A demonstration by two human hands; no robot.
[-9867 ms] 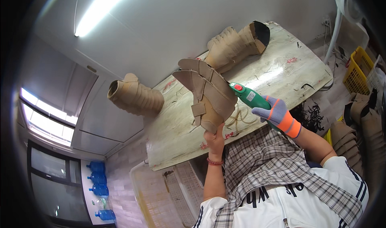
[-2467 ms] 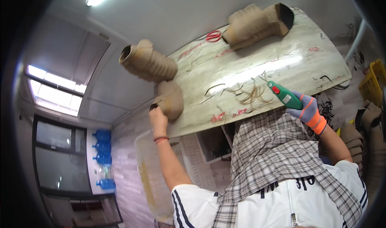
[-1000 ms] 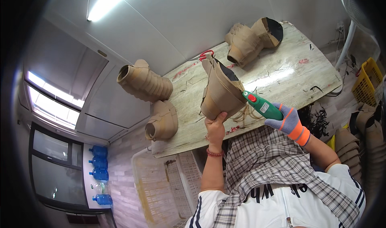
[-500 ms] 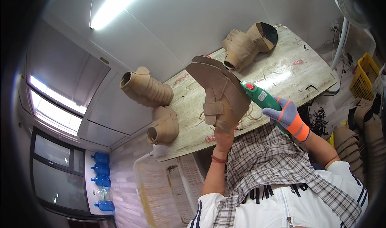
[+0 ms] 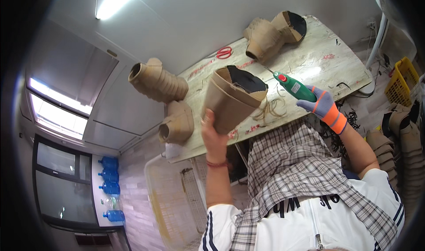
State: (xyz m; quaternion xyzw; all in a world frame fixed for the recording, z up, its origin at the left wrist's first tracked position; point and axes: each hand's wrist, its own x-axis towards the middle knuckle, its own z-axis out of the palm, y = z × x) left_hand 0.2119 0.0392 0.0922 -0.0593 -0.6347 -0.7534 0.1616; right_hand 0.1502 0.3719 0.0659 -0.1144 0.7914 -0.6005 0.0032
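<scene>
My bare left hand (image 5: 214, 136), a red bracelet at its wrist, is wrapped round a tan shoe upper (image 5: 230, 109). The upper is raised over the near side of the table, its black-lined opening facing up and away. In my right hand (image 5: 326, 104), gloved in grey and orange, is a green handheld power tool (image 5: 295, 87) with a red button. Its thin metal tip points up and left, apart from the upper. Thin tan strips (image 5: 273, 109) lie on the table between the upper and my right hand.
The pale table (image 5: 318, 45) bears nested tan uppers (image 5: 166, 84) and another upper (image 5: 177, 122) at left, more uppers (image 5: 265, 38) at the back, and red scissors (image 5: 224, 53). A white crate (image 5: 155, 171) stands below left. Uppers are stacked at right, near a yellow basket (image 5: 402, 83).
My left hand has moved left and turned the upper, so its black-lined opening now shows instead of the strap. The tool's tip has come away from the upper. The scissors have come into full view.
</scene>
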